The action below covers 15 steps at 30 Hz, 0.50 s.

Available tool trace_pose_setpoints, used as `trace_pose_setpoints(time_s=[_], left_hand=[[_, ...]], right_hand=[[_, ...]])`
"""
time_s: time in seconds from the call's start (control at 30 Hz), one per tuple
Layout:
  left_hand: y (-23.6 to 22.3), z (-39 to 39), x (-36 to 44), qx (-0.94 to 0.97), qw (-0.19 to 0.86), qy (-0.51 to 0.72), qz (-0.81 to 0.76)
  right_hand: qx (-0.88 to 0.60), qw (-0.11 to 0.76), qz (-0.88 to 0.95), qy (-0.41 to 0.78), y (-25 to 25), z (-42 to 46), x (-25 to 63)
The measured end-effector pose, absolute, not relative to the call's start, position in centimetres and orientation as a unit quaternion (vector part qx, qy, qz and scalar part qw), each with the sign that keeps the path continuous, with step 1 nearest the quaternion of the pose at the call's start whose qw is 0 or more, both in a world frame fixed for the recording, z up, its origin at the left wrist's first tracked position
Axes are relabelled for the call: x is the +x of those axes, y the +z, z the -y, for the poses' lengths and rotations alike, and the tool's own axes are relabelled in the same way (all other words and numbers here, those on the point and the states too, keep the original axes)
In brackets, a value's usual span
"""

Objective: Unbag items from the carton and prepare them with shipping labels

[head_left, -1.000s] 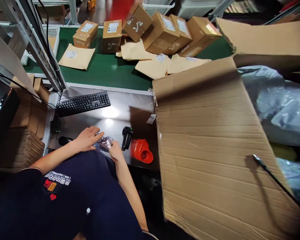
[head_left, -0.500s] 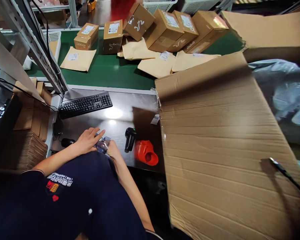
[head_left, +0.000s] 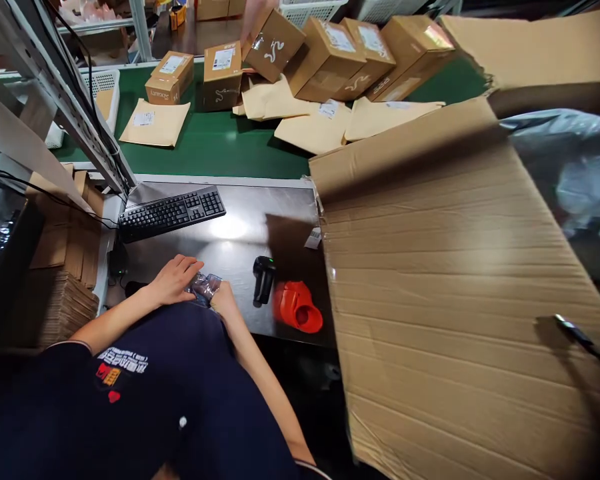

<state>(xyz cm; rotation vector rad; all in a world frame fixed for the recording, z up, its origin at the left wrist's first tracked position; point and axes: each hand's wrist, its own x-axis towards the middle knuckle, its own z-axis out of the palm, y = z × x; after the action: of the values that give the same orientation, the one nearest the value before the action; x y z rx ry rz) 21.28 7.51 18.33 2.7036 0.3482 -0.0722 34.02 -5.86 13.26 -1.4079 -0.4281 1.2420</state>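
Note:
A small clear plastic packet with something dark inside is at the table's front edge, close against my shirt. My right hand has its fingers curled round the packet's right end. On the other side, my left hand lies with its fingers stretched out, its fingertips and thumb by the packet's left end. What the packet contains is too small to make out. To the right of my hands are a black handheld scanner and a red scanner stand.
A black keyboard lies at the back of the metal table. Behind it, a green conveyor carries cartons and paper mailers. A large open cardboard box fills the right side. Flattened cartons are stacked at left.
The fingers of my left hand have drawn slightly back and closer together. My right hand keeps its hold on the packet. The red blur beyond the conveyor is gone, and the view has shifted slightly.

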Motion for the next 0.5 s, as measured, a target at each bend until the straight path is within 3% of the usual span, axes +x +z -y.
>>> trace_pose_setpoints(time_s=[0.2, 0.37, 0.5], left_hand=[[17.6, -8.2, 21.0, 0.919, 0.363, 0.069, -0.135], [15.0, -8.2, 20.6, 0.692, 0.574, 0.143, -0.413], [12.6, -8.1, 20.6, 0.556, 0.666, 0.143, -0.476]], right_hand=[[-0.590, 0.557, 0.159, 0.563, 12.9, 5.7, 34.2], [-0.569, 0.591, 0.112, 0.561, 12.0, 6.3, 34.9], [-0.586, 0.597, 0.184, 0.517, 10.8, 7.3, 35.6]])
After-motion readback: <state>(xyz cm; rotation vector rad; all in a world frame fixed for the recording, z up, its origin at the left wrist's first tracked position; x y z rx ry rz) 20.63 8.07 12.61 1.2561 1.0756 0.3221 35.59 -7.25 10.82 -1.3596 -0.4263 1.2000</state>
